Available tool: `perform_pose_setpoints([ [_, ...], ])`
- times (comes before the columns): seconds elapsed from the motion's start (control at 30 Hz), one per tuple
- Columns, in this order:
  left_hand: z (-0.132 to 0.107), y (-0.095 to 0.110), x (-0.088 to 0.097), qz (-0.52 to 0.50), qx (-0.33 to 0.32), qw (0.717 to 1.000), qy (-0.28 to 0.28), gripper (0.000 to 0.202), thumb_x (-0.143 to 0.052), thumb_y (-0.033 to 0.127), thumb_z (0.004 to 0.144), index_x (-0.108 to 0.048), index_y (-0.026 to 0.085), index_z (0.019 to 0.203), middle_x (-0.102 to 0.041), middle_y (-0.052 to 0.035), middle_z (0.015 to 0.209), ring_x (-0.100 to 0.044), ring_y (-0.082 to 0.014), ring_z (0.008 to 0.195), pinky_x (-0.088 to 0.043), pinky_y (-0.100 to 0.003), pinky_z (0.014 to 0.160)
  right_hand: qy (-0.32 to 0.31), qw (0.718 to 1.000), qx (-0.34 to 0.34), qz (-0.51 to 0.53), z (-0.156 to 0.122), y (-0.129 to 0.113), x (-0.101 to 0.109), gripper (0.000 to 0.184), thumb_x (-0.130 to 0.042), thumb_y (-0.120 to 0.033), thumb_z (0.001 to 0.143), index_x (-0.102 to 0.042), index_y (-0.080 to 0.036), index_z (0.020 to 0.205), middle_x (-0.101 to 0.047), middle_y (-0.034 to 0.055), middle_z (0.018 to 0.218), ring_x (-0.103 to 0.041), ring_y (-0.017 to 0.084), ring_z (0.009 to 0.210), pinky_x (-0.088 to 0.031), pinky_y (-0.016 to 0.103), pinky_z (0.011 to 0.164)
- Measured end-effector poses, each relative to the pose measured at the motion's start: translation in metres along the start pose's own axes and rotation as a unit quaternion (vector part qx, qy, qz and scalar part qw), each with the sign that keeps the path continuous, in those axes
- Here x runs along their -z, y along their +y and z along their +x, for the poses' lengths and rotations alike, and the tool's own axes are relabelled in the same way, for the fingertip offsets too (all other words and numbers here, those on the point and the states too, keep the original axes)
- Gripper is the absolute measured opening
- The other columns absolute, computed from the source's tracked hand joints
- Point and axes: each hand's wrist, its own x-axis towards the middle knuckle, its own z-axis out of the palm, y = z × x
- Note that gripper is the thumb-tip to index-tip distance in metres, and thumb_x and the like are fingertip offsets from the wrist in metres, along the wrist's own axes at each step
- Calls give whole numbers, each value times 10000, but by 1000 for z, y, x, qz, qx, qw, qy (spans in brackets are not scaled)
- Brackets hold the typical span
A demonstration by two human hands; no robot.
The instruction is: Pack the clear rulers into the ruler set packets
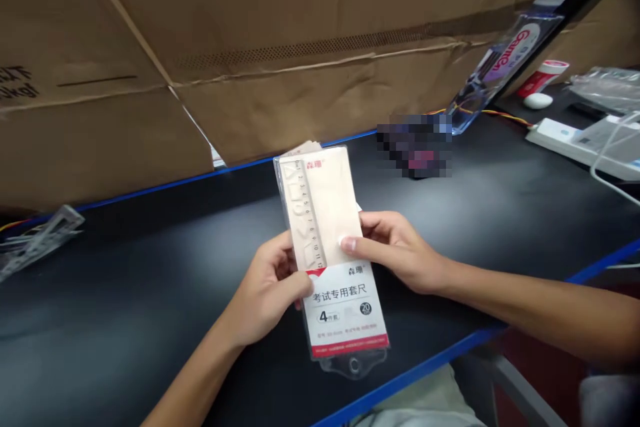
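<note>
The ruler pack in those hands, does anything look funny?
Yes, a little. The pale rulers seem to poke out past the top edge of the clear plastic sleeve, as if not pushed fully in, and the right hand presses on them.

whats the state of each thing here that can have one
left hand, closed around the sleeve's left edge
right hand, gripping the sleeve's right edge, thumb across its front
clear plastic sleeve, held tilted above the bench
ruler set, inside the sleeve, upper part showing above the printed card
cardboard sheet, creased, standing behind the bench
plastic bag, crumpled
</note>
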Motion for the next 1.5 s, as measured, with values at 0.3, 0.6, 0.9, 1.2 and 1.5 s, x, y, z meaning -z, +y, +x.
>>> perform_pose_setpoints([
  [0.3, 2, -4, 2, -32, 36, 999, -23, 311, -622, 96, 655, -673, 149, 958, -693, -9, 756, -583, -109, 574, -429, -166, 425, 23, 999, -22, -23, 2, 4, -1, 176, -739, -321, 849, -747, -146, 833, -733, 27, 751, -669, 147, 645, -510, 233, 558],
  [0.6, 4, -2, 10, -49, 60, 995, -64, 327, -681, 89, 673, -685, 161, 992, -717, -12, 819, -633, -132, 668, -473, -175, 478, 20, 998, -57, 2, 2, 10, 4, 197, -765, -344, 844, -745, -148, 837, -732, 34, 778, -668, 146, 651, -506, 242, 570],
  [0.9, 7, -2, 20, -66, 81, 995, -1, 162, -665, 332, 918, -591, 187, 923, -632, 12, 596, -557, -106, 466, -460, -208, 472, 89, 968, -116, 203, -4, -14, -16, 338, -717, -460, 881, -746, -183, 1072, -769, 78, 931, -720, 226, 851, -553, 367, 821],
  [1.2, 14, -2, 15, -61, 59, 990, 109, 301, -724, 411, 903, -637, 173, 1066, -678, -12, 746, -614, -102, 642, -507, -215, 651, -4, 944, -267, 193, -13, -2, -20, 239, -819, -235, 777, -676, -136, 941, -710, 33, 803, -653, 110, 649, -501, 209, 603],
  [1.5, 15, -1, 17, -14, 43, 991, 122, 583, -678, 482, 926, -541, 145, 1381, -693, -29, 722, -658, -129, 629, -477, -227, 623, 49, 934, -237, 262, -6, 2, -22, 137, -762, -232, 875, -725, -104, 903, -650, 8, 767, -584, 47, 618, -478, 146, 587],
])
